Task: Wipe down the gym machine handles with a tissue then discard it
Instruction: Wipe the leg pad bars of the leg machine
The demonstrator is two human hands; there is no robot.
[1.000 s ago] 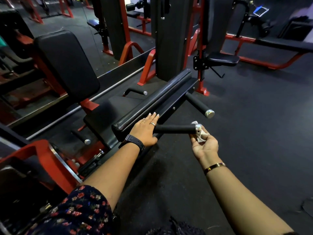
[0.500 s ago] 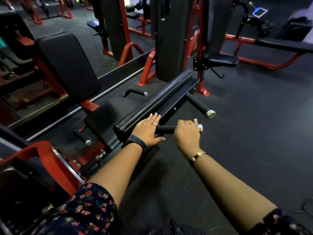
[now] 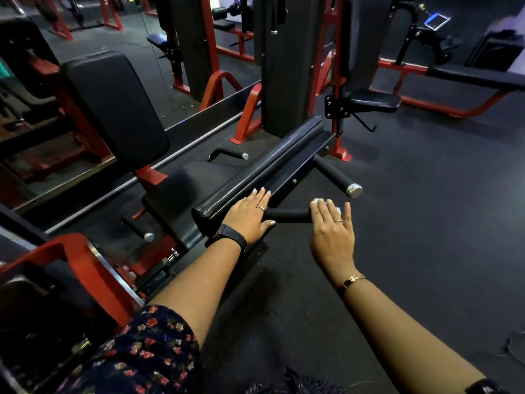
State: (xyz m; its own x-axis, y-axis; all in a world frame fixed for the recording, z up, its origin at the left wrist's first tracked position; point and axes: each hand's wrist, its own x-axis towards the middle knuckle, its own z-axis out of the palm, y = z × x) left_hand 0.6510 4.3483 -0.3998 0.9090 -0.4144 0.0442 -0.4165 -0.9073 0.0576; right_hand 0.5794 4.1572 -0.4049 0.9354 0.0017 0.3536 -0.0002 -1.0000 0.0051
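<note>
The left hand [image 3: 250, 216] lay flat, palm down, on the near end of the machine's black padded bar [image 3: 264, 169]. Its fingers were straight and close together, and the thumb stuck out sideways, just under the root of the near handle [image 3: 287, 216]. A black watch [image 3: 230, 236] sat on that wrist, above a floral sleeve [image 3: 136, 354].

The right hand [image 3: 332, 234] was draped palm down over the outer end of the same handle. Its fingers were spread and nearly straight, pressing the white tissue [image 3: 318, 201] against the grip. Only scraps of white showed, at the index fingertip and between the fingers (the rest was hidden under the hand). Bare black foam of the handle showed in the gap between the two hands. A thin gold bracelet [image 3: 351, 281] circled the right wrist.

Beyond the right hand's fingertips, close but not touching, the far handle [image 3: 333, 174] jutted from the same bar and ended in a chrome cap [image 3: 354, 190]. To the left of the left hand sat the seat pad [image 3: 170, 191], and the backrest pad [image 3: 113, 103] rose farther off on that side. Past the left fingertips, across the padded bar, a short side handle [image 3: 228, 153] pointed toward the right. Dark rubber floor [image 3: 426, 223] lay under both forearms and off to the right of the right hand.
</note>
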